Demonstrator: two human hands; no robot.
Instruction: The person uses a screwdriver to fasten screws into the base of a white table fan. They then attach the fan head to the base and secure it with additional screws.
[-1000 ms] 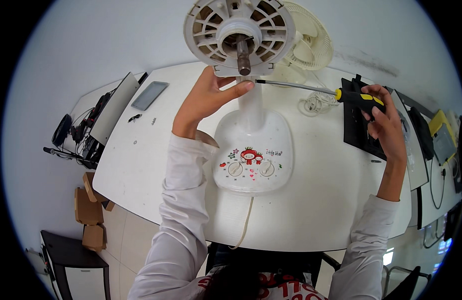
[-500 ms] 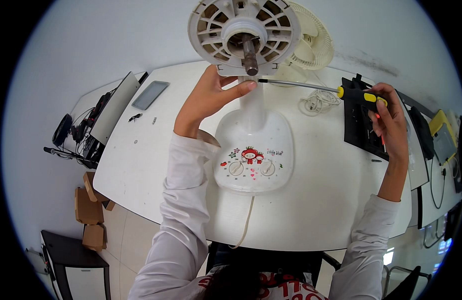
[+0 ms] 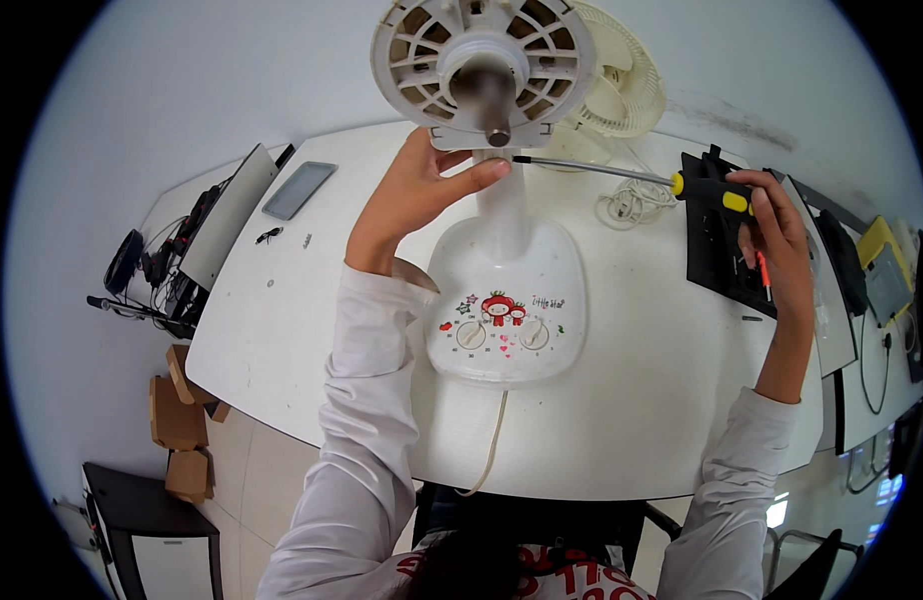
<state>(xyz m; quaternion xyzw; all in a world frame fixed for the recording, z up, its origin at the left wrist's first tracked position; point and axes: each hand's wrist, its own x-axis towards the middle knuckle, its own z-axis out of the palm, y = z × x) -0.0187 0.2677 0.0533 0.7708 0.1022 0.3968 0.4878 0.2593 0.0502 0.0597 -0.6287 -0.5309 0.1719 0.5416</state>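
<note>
A white table fan (image 3: 562,270) stands upright, its blades and front guard off, so the motor shaft (image 3: 497,130) shows below the round slotted housing (image 3: 582,62). My left hand (image 3: 392,205) is closed around the fan's neck just under the housing, thumb across the front, other fingers hidden behind. From the right, my right hand (image 3: 782,235) grips the black and yellow handle of a screwdriver (image 3: 717,192). Its shank lies nearly level, the tip meeting the neck's right side beside my left thumb. Whether the tip sits in a screw is too small to tell.
Behind the fan lies a cream fan guard (image 3: 637,85) with a coiled white cord (image 3: 637,203). A black tool case (image 3: 707,250) is under my right hand. A grey tray (image 3: 300,190) rests at the left. The fan's power cord (image 3: 497,440) runs over the table's near edge.
The fan and screwdriver have shifted very slightly left. The handle has turned a little in my right hand, whose fingers have moved on it. My left hand keeps its hold on the neck.
</note>
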